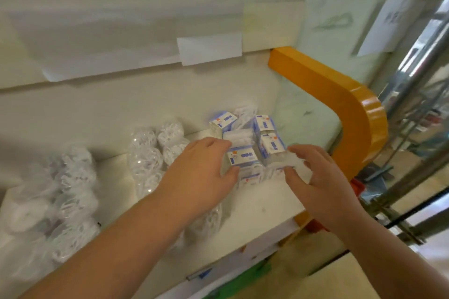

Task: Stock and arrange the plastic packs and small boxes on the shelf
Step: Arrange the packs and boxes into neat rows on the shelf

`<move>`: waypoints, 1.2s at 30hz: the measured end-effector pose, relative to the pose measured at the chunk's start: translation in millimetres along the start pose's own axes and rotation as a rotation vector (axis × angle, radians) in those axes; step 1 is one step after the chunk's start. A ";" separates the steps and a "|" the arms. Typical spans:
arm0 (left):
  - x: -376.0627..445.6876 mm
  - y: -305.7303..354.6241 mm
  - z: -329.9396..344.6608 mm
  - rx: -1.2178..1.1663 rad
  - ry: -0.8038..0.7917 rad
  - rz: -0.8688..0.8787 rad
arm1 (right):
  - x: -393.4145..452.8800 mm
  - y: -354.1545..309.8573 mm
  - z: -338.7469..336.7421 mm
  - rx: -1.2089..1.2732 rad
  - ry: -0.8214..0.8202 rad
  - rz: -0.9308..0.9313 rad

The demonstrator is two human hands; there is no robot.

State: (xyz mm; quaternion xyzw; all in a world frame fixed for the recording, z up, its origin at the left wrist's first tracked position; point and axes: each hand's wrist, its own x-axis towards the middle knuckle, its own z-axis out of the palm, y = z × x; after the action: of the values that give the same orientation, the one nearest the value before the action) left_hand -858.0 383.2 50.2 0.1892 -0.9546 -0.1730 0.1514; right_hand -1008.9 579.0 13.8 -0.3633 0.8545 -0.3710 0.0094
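Both hands reach onto the white shelf [267, 204]: left hand [201, 175] grips a small box [241, 156]; right hand [320, 177] pinches a plastic pack [277, 168]. Orange bracket [340, 104] far right.

Both hands [201, 175] around small boxes [243, 158]
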 end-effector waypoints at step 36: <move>165.3 -17.2 44.1 0.360 -0.221 -0.231 | 120.0 54.5 43.7 -0.162 -0.283 0.053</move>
State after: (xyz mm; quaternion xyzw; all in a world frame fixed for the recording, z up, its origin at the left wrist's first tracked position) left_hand -1014.1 311.9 41.0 0.3012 -0.9528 -0.0359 -0.0112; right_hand -1118.1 501.3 -22.4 -0.3890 0.8810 -0.2456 0.1104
